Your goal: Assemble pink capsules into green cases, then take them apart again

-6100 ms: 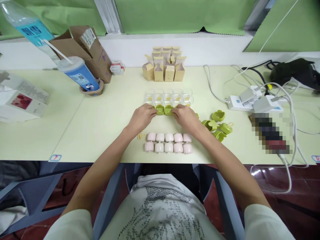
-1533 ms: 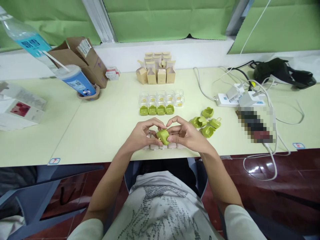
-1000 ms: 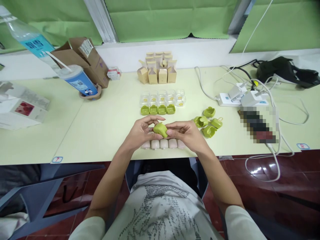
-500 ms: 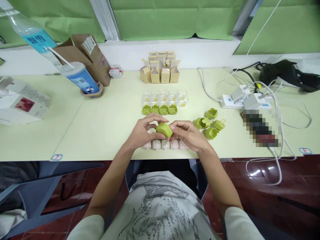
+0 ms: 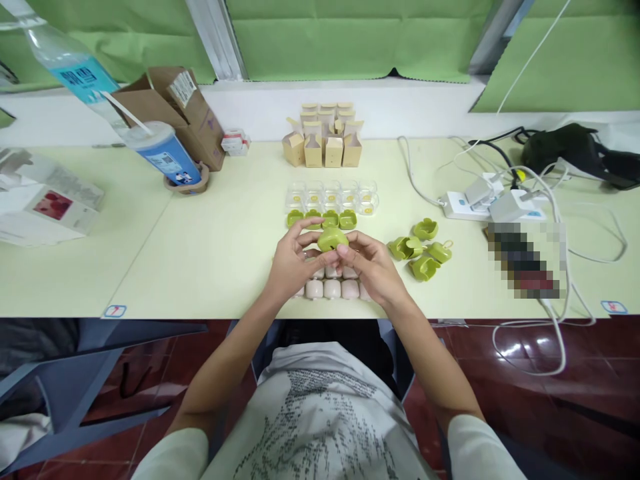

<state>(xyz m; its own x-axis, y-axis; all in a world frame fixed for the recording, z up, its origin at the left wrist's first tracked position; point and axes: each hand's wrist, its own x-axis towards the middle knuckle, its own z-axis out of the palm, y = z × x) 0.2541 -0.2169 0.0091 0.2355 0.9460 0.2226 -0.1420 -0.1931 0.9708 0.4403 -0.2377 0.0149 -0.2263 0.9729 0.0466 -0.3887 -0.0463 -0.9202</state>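
Between my two hands is a rounded green case [image 5: 332, 239], lifted above the table. My left hand [image 5: 296, 261] grips its left side, and my right hand [image 5: 369, 263] pinches its right side. Under my hands lie rows of pale pink rounded pieces [image 5: 332, 289], partly covered by my fingers. Just beyond stands a row of green open cups [image 5: 348, 219], with clear plastic cases [image 5: 332, 195] bearing yellow marks behind it. Several loose green pieces [image 5: 425, 269] lie to the right of my right hand.
Small open cardboard boxes [image 5: 313, 150] stand near the wall. At the left are a large brown box [image 5: 200, 127], a blue cup [image 5: 173, 160] and a white box [image 5: 50, 213]. A power strip [image 5: 463, 205] with cables and a blurred object [image 5: 525, 260] occupy the right.
Both hands have moved slightly up, away from my body, with the green case, which has turned to lie more level. More of the pink pieces now shows beneath them.
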